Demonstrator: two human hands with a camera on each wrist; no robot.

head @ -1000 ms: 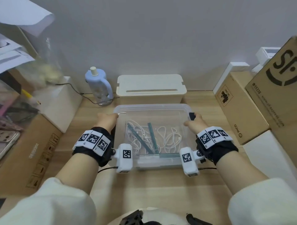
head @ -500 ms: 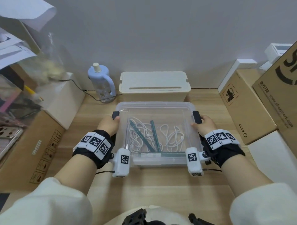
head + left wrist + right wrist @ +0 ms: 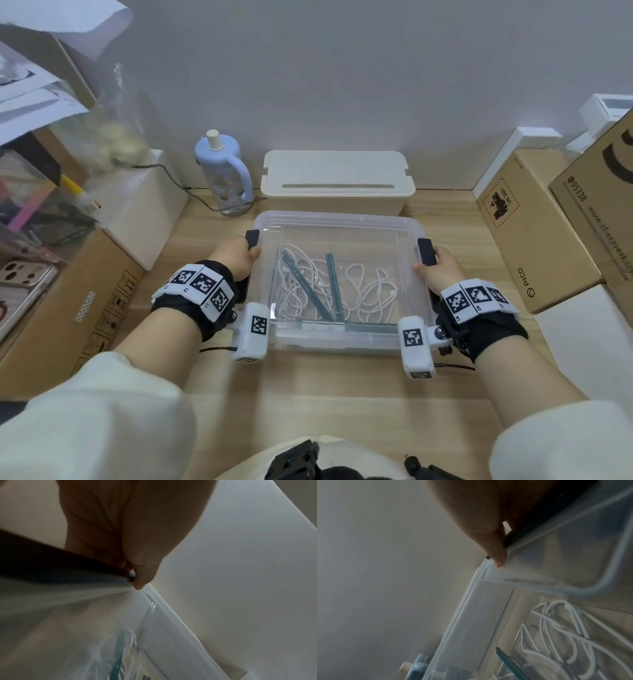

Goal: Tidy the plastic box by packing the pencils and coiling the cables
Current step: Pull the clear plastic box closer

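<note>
Several cardboard boxes [image 3: 534, 229] flanking wooden desk [image 3: 325, 394]

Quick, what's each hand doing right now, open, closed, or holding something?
Left hand: grips the black latch on the left side of the clear plastic box.
Right hand: grips the box's right black latch.

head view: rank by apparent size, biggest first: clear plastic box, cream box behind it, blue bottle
1. clear plastic box, held at its side latches by the left hand and right hand; also nearest the camera, which inflates it.
2. cream box.
3. blue bottle, clearly the smallest.
</note>
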